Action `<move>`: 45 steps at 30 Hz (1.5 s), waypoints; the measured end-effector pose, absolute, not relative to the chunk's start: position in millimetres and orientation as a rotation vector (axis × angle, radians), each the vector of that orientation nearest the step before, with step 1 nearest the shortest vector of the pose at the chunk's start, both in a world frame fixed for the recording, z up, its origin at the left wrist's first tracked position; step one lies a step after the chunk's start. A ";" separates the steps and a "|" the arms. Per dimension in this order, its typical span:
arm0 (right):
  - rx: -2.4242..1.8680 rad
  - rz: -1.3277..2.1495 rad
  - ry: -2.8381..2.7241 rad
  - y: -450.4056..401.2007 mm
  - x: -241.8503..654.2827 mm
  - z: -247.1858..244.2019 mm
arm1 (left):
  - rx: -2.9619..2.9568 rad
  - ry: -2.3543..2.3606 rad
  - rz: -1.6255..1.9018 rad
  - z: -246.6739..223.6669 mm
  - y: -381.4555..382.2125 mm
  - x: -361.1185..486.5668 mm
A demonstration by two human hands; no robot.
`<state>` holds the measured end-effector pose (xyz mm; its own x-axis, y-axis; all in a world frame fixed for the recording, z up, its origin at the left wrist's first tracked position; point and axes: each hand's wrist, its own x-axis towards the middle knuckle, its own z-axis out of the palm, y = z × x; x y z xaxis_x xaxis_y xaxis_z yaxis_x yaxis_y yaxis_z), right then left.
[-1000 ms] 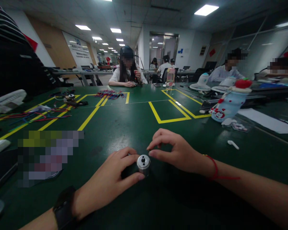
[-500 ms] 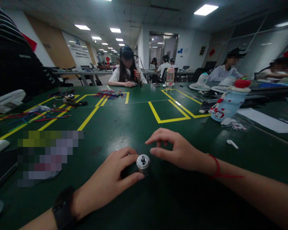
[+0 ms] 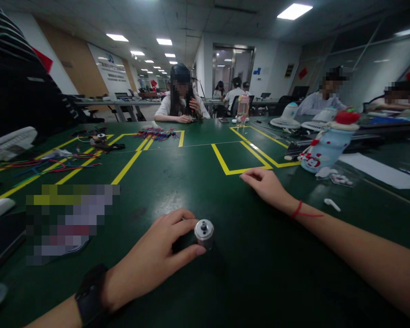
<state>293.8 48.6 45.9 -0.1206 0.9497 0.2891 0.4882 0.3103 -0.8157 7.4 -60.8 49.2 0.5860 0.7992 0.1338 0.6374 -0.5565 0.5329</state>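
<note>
A small silver metal cylinder (image 3: 204, 233) with a dark hub on top stands upright on the green table (image 3: 177, 182). My left hand (image 3: 160, 250) has its thumb and fingers around the cylinder's left side, the thumb tip at its lower front. Farther out and to the right, my right hand (image 3: 263, 184) is over the table by a yellow tape line (image 3: 249, 171). Its thumb and index fingertip come together in a pinch, and whatever may be between them is too small to make out.
Bundled coloured wires (image 3: 157, 133) lie at the back, loose wires (image 3: 54, 164) at the left. A blue bottle (image 3: 324, 146), a small plastic bag (image 3: 338, 177) and a white earbud (image 3: 332, 204) are at the right. A person (image 3: 181, 98) sits opposite.
My right hand has moved away from the cylinder, forward and to the right, and its fingers have drawn together. My left hand and the cylinder are practically where they were.
</note>
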 end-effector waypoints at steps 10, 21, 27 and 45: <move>-0.765 0.819 -2.170 -25.7 225.2 72.8 | 2.399 1.146 0.518 45.7 -53.4 8.5; -0.780 0.899 -2.519 -2.3 265.0 65.4 | 2.404 1.151 0.485 50.0 -53.4 11.8; -0.780 0.786 -2.616 2.4 269.6 54.6 | 2.393 1.156 0.483 45.7 -46.2 16.6; -1.411 0.617 -1.794 82.0 328.1 23.6 | 2.363 1.140 0.485 36.3 -50.4 7.5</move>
<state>328.1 82.0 23.6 -0.1031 0.9586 0.2655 0.5927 0.2736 -0.7576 7.5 -50.4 36.3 0.5924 0.7982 0.1093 0.6327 -0.5450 0.5501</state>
